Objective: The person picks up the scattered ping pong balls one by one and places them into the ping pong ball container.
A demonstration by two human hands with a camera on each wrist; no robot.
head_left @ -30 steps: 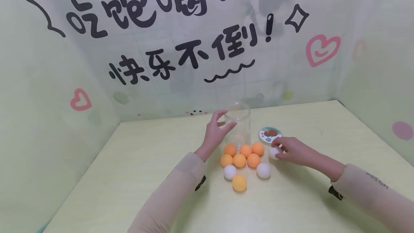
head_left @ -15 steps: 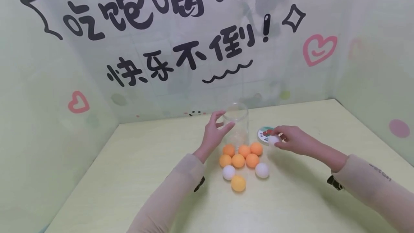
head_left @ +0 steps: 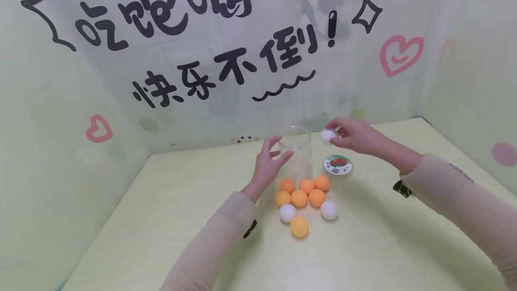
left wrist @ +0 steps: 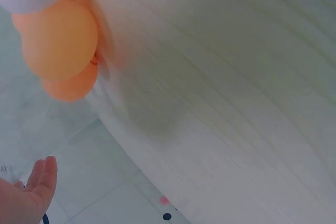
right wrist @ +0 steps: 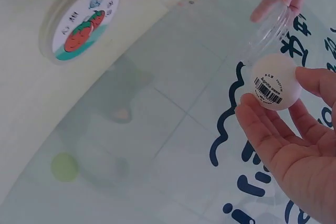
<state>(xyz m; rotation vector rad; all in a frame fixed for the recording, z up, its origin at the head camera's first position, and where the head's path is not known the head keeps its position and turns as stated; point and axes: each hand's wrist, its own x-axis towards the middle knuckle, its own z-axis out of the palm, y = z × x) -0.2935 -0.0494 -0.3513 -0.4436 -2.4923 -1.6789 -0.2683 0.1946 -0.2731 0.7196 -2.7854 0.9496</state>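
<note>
A white ping-pong ball (head_left: 329,136), with printing and a barcode facing the right wrist view, is pinched between the thumb and fingers of my right hand (head_left: 355,136). The hand holds it above the table, right of a clear plastic jar (head_left: 296,158). My left hand (head_left: 268,163) grips the jar's left side near the rim, thumb in front and fingers behind. The jar stands upright. At its foot lie several orange ping-pong balls (head_left: 299,198), with a white ball (head_left: 287,213) and another white ball (head_left: 329,210) nearer to me.
A round lid (head_left: 338,165) with a red fruit picture lies flat to the right of the jar. Behind the table (head_left: 161,219) hangs a printed white curtain (head_left: 194,116). Curtained sides also flank the table at left and right.
My right hand has lifted the white ping-pong ball off the table, over the lid and up beside the jar's rim. My left hand has stayed on the jar.
</note>
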